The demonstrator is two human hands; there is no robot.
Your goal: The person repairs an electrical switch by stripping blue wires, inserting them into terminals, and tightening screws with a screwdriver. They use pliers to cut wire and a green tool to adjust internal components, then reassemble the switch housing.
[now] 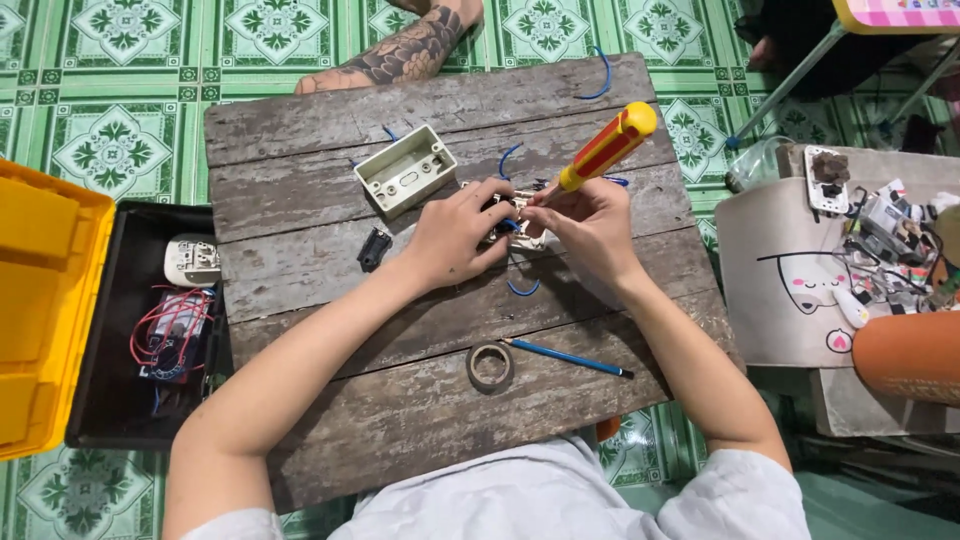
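Near the middle of the weathered tabletop (330,400), just beside the empty cream wall box (405,168), the left hand (452,232) closes its fingers around a small switch module (518,222) trailing blue wires (520,288). The right hand (588,222) grips a yellow-and-red screwdriver (606,146), tip at the module. Its long axis slants, handle up and away from the box. Wiring looks underway; the box is not yet fitted.
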